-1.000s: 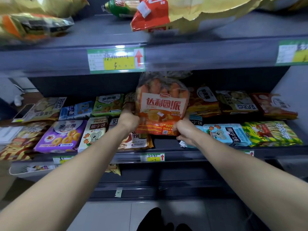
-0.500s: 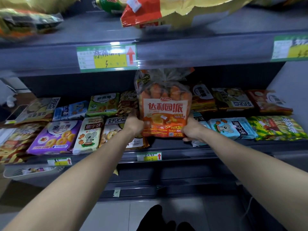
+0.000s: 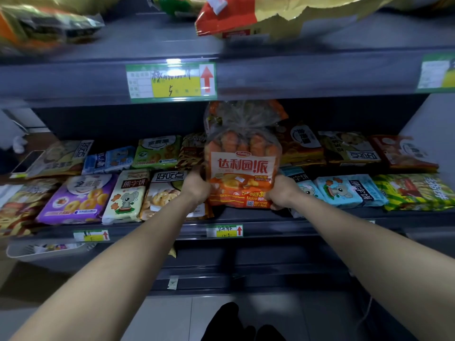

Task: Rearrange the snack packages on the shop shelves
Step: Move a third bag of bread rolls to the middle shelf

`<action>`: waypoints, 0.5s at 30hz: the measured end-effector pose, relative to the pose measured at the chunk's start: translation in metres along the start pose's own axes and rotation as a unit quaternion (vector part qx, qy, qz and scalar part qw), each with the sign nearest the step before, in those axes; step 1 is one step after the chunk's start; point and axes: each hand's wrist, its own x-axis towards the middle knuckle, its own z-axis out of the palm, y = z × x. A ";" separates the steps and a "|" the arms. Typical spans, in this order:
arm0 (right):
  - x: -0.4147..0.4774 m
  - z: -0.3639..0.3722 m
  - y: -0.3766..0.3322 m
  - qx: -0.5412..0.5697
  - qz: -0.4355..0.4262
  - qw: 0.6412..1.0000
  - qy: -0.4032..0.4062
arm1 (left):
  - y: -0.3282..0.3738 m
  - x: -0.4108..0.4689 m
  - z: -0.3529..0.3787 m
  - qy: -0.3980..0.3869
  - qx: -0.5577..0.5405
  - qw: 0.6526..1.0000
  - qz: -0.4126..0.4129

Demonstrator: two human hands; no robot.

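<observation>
Orange crinkly-plastic bag of small cakes, upright at the middle shelf front, looks light, soft and crushable, so left hand and right hand rightly clasp its lower sides.

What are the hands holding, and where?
Both the left hand and right hand grip the big orange plastic snack bag by its lower side edges.

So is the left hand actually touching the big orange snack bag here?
Touching. The head view shows the left hand gripping the orange snack bag's left edge, fingers wrapped on it.
</observation>
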 end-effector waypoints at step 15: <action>0.000 0.005 -0.005 -0.003 -0.025 0.998 0.053 | -0.003 -0.003 -0.002 0.009 -0.018 1.000 -0.007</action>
